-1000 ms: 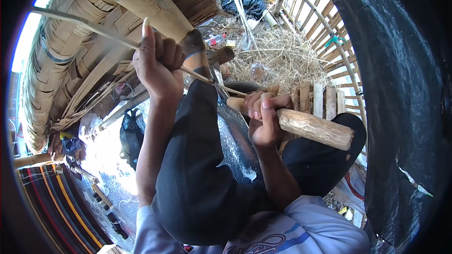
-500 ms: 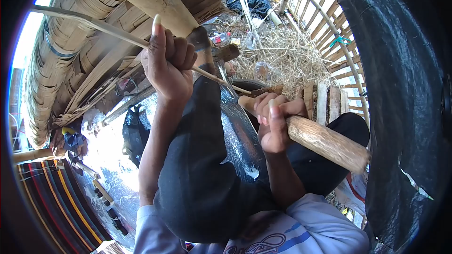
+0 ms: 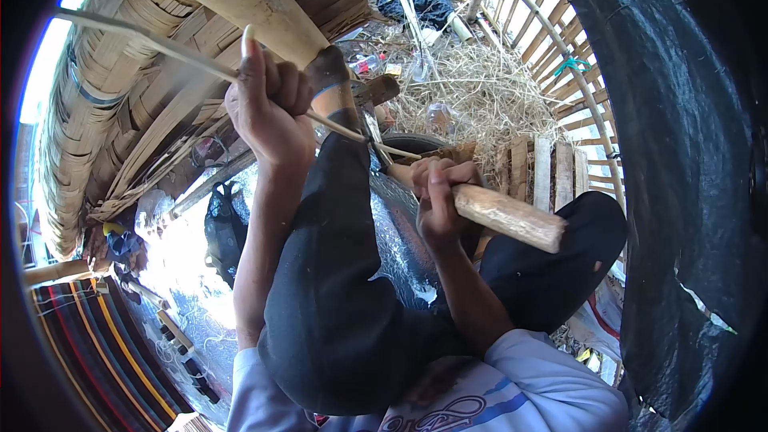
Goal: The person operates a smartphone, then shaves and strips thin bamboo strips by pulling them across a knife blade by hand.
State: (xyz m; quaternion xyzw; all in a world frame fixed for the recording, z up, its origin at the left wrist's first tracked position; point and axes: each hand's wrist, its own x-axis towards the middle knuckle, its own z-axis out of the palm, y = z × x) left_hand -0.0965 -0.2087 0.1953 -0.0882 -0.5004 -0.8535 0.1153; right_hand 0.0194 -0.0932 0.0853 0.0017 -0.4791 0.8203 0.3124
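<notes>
My left hand [image 3: 272, 112] is closed around a thin bamboo strip [image 3: 152, 38], thumb pointing up. The strip runs from the upper left down across my raised knee, its thin end close to my right hand. My right hand [image 3: 442, 192] grips the thick wooden handle [image 3: 512, 216] of a knife. The handle's blunt end points to the lower right. The knife's narrow blade [image 3: 375, 140] meets the strip just past the knee; much of the blade is hard to make out.
A thick bamboo pole [image 3: 240, 0] slants above my left hand beside woven bamboo [image 3: 96, 104]. Dry straw [image 3: 488, 88] lies ahead. Wooden slats [image 3: 542, 172] and a dark plastic sheet [image 3: 672, 152] are on the right. A black bag [image 3: 226, 228] lies left of my knee.
My right hand and the knife handle moved right and down, then back up and left toward the knee. My left hand shifted slightly right and back, still holding the strip.
</notes>
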